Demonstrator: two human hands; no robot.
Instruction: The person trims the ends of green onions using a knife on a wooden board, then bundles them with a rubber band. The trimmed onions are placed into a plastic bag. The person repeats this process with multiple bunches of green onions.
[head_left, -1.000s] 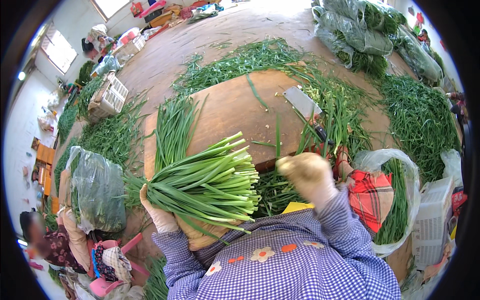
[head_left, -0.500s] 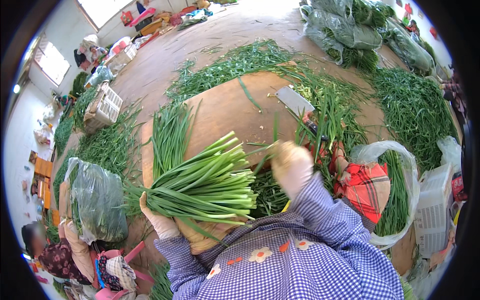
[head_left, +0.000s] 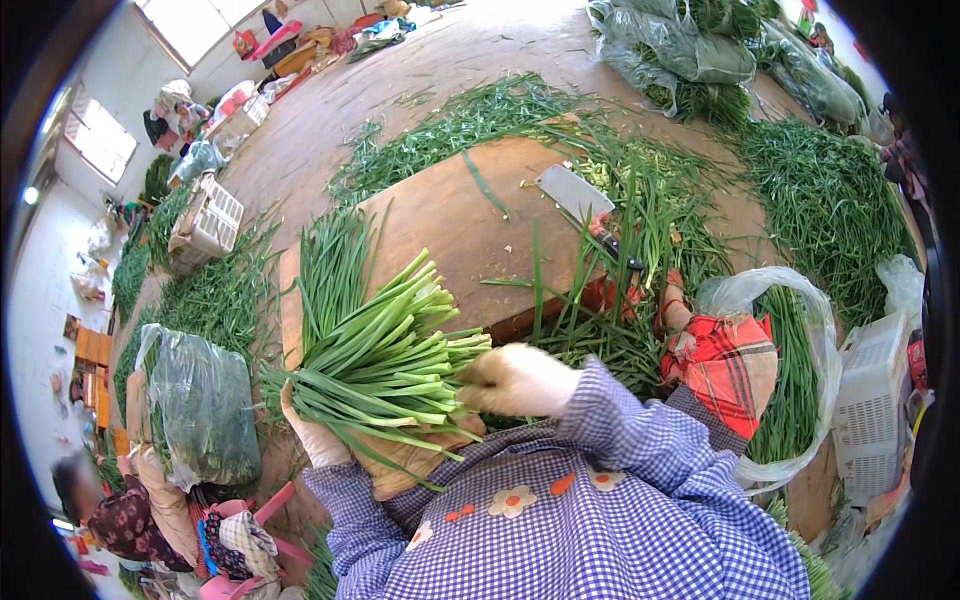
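My left hand [head_left: 312, 430], in a pale glove, is closed around the leafy part of a bunch of garlic chives [head_left: 400, 365] from below. The pale stem ends point to the right, over my lap. My right hand [head_left: 515, 382], also gloved, is at these stem ends; its fingers are curled toward them but blurred, so a grip cannot be made out. Beyond the bunch is a wooden board [head_left: 430, 225], with another heap of chives [head_left: 335, 262] along its left side. A cleaver [head_left: 575, 192] with a dark handle lies at its right edge.
Loose leaves [head_left: 460, 125] cover the floor behind the board. On the right stand an open plastic bag of chives [head_left: 785, 400] and a white crate [head_left: 870, 420]. A filled bag [head_left: 205, 400] and a seated co-worker [head_left: 130, 515] are on the left. Stacked bags [head_left: 690, 60] stand at the back right.
My right hand has moved left and down, from beside the board to the stem ends. The bunch in my left hand has shifted slightly left.
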